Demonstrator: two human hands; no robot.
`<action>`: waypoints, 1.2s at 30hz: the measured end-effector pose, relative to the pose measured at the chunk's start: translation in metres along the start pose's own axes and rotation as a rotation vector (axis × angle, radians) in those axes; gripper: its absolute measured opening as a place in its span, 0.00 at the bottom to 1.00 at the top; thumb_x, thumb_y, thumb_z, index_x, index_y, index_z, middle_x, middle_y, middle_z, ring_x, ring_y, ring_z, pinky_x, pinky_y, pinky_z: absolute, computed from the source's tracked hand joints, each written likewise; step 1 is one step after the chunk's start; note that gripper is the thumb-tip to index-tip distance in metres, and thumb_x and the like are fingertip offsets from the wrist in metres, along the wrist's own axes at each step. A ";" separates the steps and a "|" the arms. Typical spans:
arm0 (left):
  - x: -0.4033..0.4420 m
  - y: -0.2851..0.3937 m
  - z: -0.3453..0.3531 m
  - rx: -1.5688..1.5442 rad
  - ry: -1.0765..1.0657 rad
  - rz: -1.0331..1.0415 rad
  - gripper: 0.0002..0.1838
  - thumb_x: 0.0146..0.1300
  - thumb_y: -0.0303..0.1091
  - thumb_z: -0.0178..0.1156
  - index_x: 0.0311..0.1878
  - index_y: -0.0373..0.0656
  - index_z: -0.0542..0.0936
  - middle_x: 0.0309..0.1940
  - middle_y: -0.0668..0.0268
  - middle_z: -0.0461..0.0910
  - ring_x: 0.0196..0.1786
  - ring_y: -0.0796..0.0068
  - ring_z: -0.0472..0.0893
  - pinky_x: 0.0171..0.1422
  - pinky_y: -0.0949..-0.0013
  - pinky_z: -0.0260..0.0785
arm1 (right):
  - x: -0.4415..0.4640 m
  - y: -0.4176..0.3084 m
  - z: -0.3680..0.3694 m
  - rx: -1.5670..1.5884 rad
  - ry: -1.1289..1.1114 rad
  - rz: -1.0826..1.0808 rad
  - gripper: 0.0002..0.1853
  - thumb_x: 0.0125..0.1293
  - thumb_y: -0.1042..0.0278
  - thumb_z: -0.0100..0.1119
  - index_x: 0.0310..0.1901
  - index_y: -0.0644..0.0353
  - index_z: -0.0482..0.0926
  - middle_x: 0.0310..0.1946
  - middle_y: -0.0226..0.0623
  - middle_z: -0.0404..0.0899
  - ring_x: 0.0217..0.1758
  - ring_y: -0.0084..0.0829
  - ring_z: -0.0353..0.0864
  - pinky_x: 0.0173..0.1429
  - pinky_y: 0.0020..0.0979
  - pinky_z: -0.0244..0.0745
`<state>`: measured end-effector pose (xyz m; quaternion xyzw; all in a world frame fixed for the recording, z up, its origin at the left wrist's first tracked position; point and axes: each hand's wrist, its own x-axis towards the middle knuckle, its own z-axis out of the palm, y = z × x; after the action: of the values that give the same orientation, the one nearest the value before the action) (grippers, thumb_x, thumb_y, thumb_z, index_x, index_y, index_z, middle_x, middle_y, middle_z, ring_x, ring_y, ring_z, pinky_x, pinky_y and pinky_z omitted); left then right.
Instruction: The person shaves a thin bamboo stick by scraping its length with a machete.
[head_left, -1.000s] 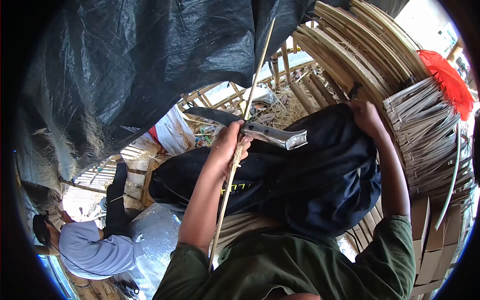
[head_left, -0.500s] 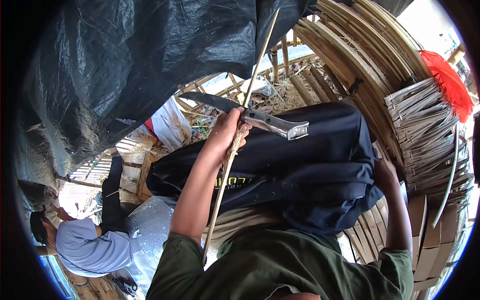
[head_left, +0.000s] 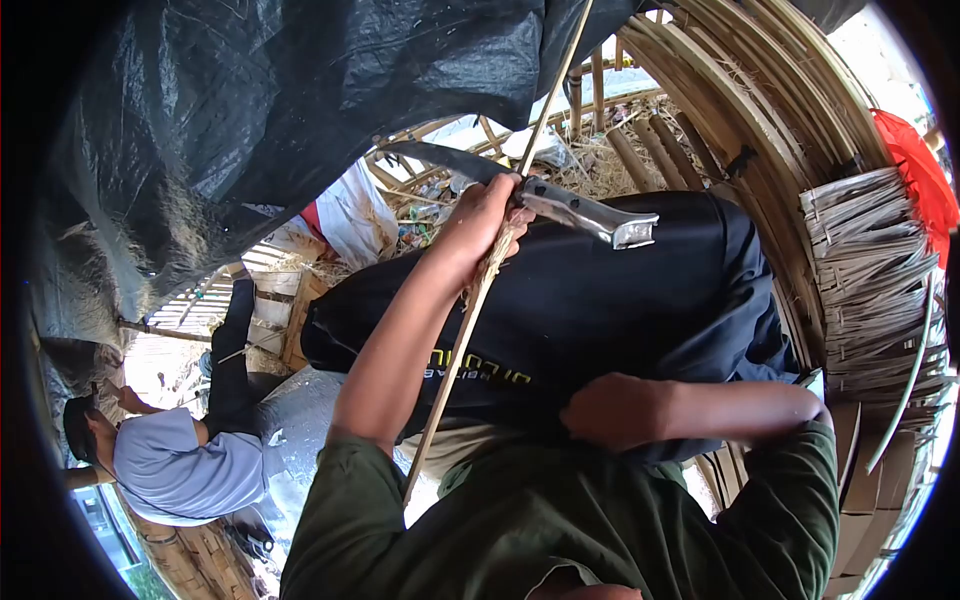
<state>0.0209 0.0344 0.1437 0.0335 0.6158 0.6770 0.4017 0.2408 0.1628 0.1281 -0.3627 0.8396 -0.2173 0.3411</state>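
Observation:
My left hand [head_left: 492,222] is closed around a knife [head_left: 580,209] and a long thin bamboo strip [head_left: 456,365]. The knife has a dark curved blade pointing left and a silvery metal handle sticking out to the right. The strip runs slantwise from the top of the view down past my left forearm. Over my legs lies a black cloth [head_left: 640,285] with yellow lettering. My right hand [head_left: 612,412] rests against this cloth near my waist, its fingers hidden and slightly blurred.
A dark tarpaulin [head_left: 300,90] hangs at upper left. Long bamboo slats [head_left: 740,130] stand at upper right, beside a bundle of dry thatch [head_left: 865,255] and a red plastic bag [head_left: 915,180]. Another person [head_left: 190,465] sits at lower left.
My right hand has moved left from the cloth's right edge to its middle, near my waist. My left hand, with the knife and strip, has shifted slightly up and right in view.

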 end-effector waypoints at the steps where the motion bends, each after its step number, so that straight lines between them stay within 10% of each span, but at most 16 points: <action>1: 0.003 0.003 0.001 0.014 0.001 0.009 0.24 0.74 0.50 0.49 0.60 0.38 0.70 0.26 0.70 0.69 0.20 0.87 0.64 0.20 0.79 0.55 | 0.003 -0.001 -0.008 0.037 -0.092 -0.015 0.13 0.65 0.66 0.57 0.45 0.66 0.82 0.40 0.51 0.85 0.45 0.51 0.86 0.50 0.47 0.82; 10: 0.048 -0.016 -0.014 -0.044 -0.092 0.022 0.24 0.75 0.52 0.48 0.62 0.43 0.68 0.27 0.71 0.70 0.20 0.87 0.65 0.18 0.80 0.56 | 0.074 0.041 -0.051 0.114 -0.736 -0.188 0.19 0.69 0.58 0.54 0.39 0.70 0.84 0.41 0.54 0.85 0.48 0.49 0.86 0.58 0.48 0.78; 15: 0.047 -0.034 -0.033 0.007 0.051 -0.030 0.22 0.74 0.51 0.48 0.56 0.41 0.71 0.23 0.71 0.70 0.19 0.85 0.66 0.19 0.78 0.58 | 0.088 0.117 -0.076 0.240 -0.357 0.152 0.24 0.70 0.53 0.57 0.52 0.71 0.77 0.47 0.57 0.83 0.55 0.55 0.81 0.60 0.49 0.76; 19: 0.060 -0.052 -0.061 0.291 0.046 0.164 0.23 0.73 0.52 0.49 0.35 0.39 0.78 0.21 0.68 0.76 0.24 0.79 0.75 0.28 0.70 0.69 | 0.032 0.088 -0.112 0.438 -0.263 -0.542 0.20 0.71 0.54 0.60 0.44 0.69 0.80 0.40 0.57 0.82 0.50 0.56 0.81 0.55 0.47 0.75; 21: 0.066 -0.052 -0.067 0.430 0.069 0.041 0.23 0.73 0.50 0.50 0.37 0.37 0.78 0.25 0.66 0.78 0.29 0.76 0.77 0.37 0.67 0.71 | 0.005 0.068 -0.155 0.521 -0.401 -0.675 0.26 0.72 0.56 0.61 0.18 0.63 0.72 0.16 0.44 0.74 0.28 0.53 0.78 0.34 0.47 0.70; 27: 0.079 -0.060 -0.050 0.269 0.141 0.296 0.23 0.75 0.44 0.51 0.31 0.31 0.75 0.18 0.64 0.71 0.28 0.78 0.72 0.34 0.64 0.65 | 0.044 0.101 -0.183 0.062 0.955 0.216 0.31 0.61 0.46 0.71 0.45 0.72 0.74 0.33 0.54 0.80 0.39 0.57 0.83 0.43 0.47 0.78; 31: 0.087 -0.085 -0.058 0.314 0.075 0.295 0.19 0.74 0.38 0.54 0.33 0.30 0.75 0.19 0.65 0.72 0.25 0.79 0.71 0.31 0.63 0.65 | 0.066 0.146 -0.153 0.216 0.411 0.403 0.34 0.58 0.52 0.73 0.55 0.72 0.71 0.31 0.58 0.81 0.40 0.56 0.84 0.47 0.46 0.79; 36: 0.073 -0.061 -0.041 -0.081 -0.048 0.109 0.19 0.78 0.44 0.54 0.30 0.43 0.71 0.17 0.76 0.64 0.20 0.86 0.63 0.25 0.74 0.55 | 0.068 0.159 -0.142 0.136 0.619 0.433 0.20 0.53 0.65 0.69 0.45 0.68 0.78 0.28 0.53 0.83 0.37 0.55 0.85 0.45 0.46 0.79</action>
<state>-0.0196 0.0392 0.0489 0.0670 0.5754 0.7210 0.3802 0.0295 0.2301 0.0980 -0.0706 0.9437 -0.2946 0.1330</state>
